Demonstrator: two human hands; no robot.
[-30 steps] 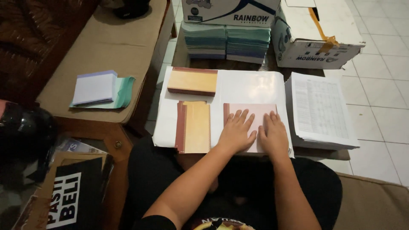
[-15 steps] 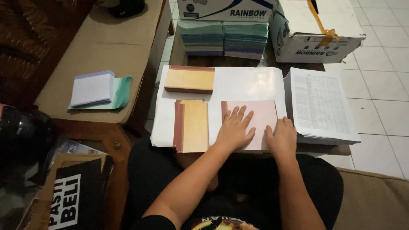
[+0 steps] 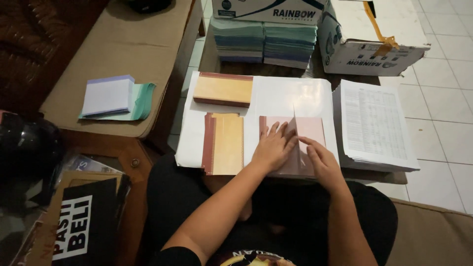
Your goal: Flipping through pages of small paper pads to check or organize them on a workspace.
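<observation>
A pink pad of sheets with a dark red spine [image 3: 309, 133] lies on a white sheet [image 3: 290, 96] in front of me. My left hand [image 3: 272, 148] presses flat on the pad's left half, fingers spread. My right hand [image 3: 318, 158] pinches the top pink sheet near its lower edge and lifts it, so the sheet stands up along a crease. Left of the pad lies a yellow pad with a red spine [image 3: 225, 143]. A second yellow pad [image 3: 224, 89] lies farther away.
A thick stack of printed white paper [image 3: 374, 125] sits at the right. Teal and blue paper stacks [image 3: 263, 42] and two white cartons [image 3: 369, 37] stand at the far side. A brown table at left carries white and green sheets [image 3: 111, 97]. A dark bag lies lower left.
My right hand slid from lying flat on the pink pad to its lower right, took hold of the top sheet and raised it. My left hand stayed pressed on the pad.
</observation>
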